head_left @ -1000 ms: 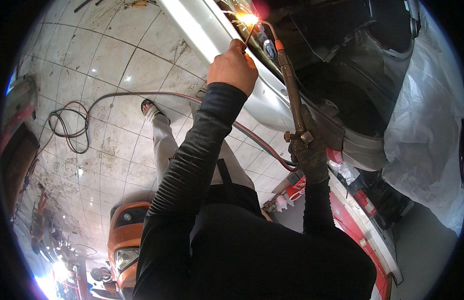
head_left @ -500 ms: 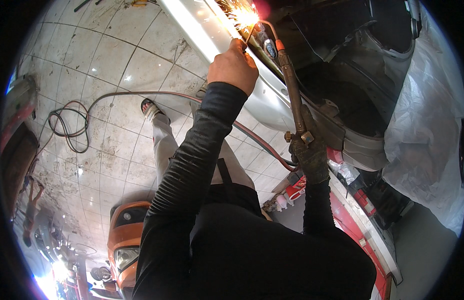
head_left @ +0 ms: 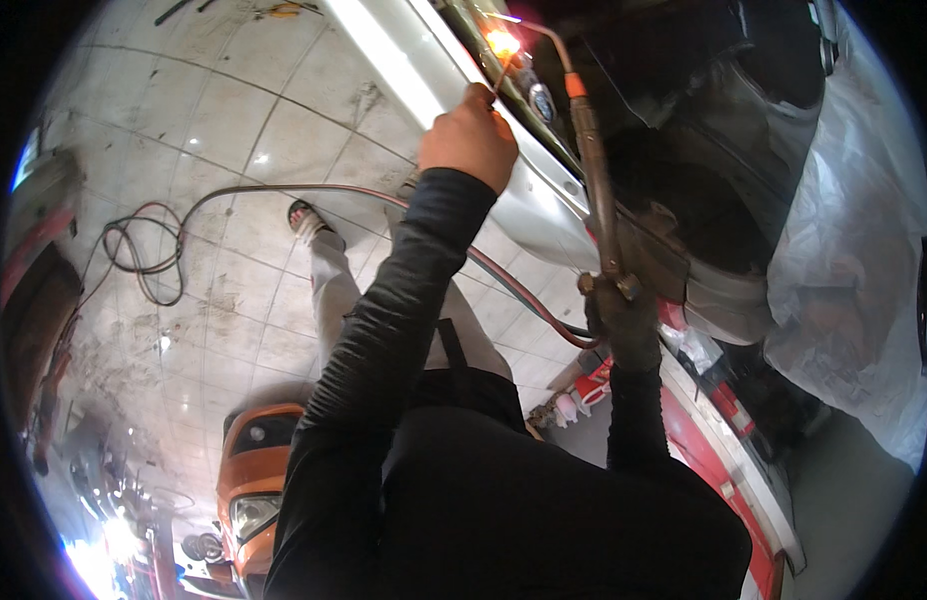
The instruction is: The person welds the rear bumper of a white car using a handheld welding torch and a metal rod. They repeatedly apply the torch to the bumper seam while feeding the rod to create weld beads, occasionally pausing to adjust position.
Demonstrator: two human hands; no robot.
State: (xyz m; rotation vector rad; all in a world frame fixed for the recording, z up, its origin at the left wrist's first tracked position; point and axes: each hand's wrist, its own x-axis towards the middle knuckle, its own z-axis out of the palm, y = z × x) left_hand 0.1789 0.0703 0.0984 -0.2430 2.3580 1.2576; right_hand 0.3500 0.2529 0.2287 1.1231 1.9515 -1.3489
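Observation:
My bare left hand [head_left: 470, 140] is closed in a pinch on a thin filler rod [head_left: 504, 74], its far end at a glowing orange spot on the car body. Below that spot, the pale silver body panel [head_left: 394, 55] runs along the opened edge. My gloved right hand [head_left: 626, 328] wraps round the valve end of a brass gas welding torch [head_left: 596, 165]. The torch's bent tip, with a small purplish flame, points left just above the glowing spot. From the gloved hand a red and dark twin hose [head_left: 524, 292] trails off to the left.
The hose lies in a loose coil [head_left: 144, 250] on the tiled floor [head_left: 224, 110]. An orange car [head_left: 259, 450] stands at lower left, near bright welding glare. Clear plastic sheeting [head_left: 844, 230] hangs at right beside the dark car interior. My sandalled foot [head_left: 306, 218] is on the tiles.
The large spray of sparks has died down to a small glow. The torch has shifted slightly right, its tip drawn up off the spot. My left hand stays nearly in place.

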